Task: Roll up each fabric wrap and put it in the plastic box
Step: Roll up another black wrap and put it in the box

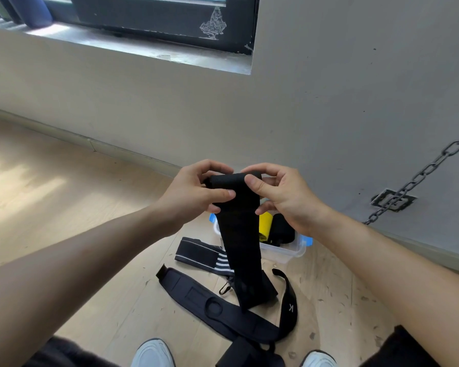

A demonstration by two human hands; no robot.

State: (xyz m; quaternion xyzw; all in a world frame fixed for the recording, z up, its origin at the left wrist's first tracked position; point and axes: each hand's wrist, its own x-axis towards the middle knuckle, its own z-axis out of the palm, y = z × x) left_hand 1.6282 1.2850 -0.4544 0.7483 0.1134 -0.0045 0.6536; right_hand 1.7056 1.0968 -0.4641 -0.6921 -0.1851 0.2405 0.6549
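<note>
While both hands hold its top end up in front of the wall (329, 102), the black wrap (243, 234) hangs straight down, its lower end reaching the straps on the wood floor (64, 207).

Head view: left hand (196, 190) pinches the wrap's top left edge, thumb across the front, fingers curled behind. Right hand (282, 197) grips the top right edge the same way, thumb on front, fingers curled round the back. Top of the wrap is turned over betw. the two hands; how many turns, can't tell.

Plastic box (289, 254), clear w/ blue clips, sits on the floor behind the hanging wrap, near the wall. Inside it: a yellow roll (265, 226) & a black roll (282, 230), side by side.

Striped wrap (202, 252), black w/ white lines, lies flat just left of the box. Wide padded belt (194, 294) lies diagonally in front, nearer the person. A thin strap (290, 304) w/ a "K" on it curves on the right. Small hook (224, 288) lies betw. belt & hanging wrap. Two white shoes (153, 353) at the bottom edge. Chain (421, 176) slants across the wall on the right. Window sill (143, 49) at top left.
</note>
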